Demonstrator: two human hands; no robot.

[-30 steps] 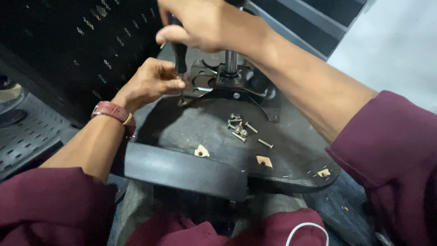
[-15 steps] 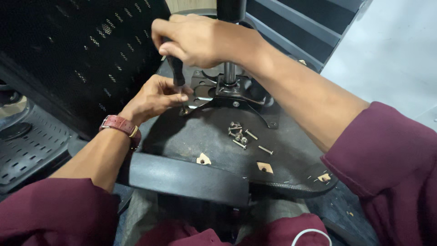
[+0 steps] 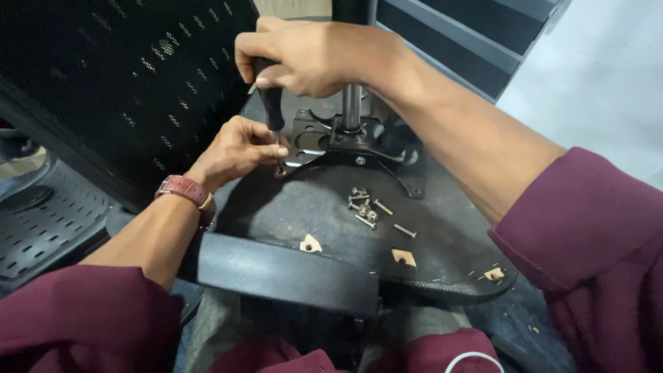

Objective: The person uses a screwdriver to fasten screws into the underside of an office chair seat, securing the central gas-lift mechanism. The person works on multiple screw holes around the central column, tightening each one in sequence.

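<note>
the right hand (image 3: pixel 311 59), fist clamped round the screwdriver (image 3: pixel 271 103), has shifted slightly; its tip stays at the metal plate's (image 3: pixel 311 141) left corner on the upturned seat (image 3: pixel 297 207). left hand (image 3: pixel 238 148) still pinches the screw there; driving continues.

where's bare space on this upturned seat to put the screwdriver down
The seat underside is bare on its left, between the left hand and the front edge, and on the right past the loose screws. It is crowded at the metal bracket, where the right hand holds the screwdriver.
</note>
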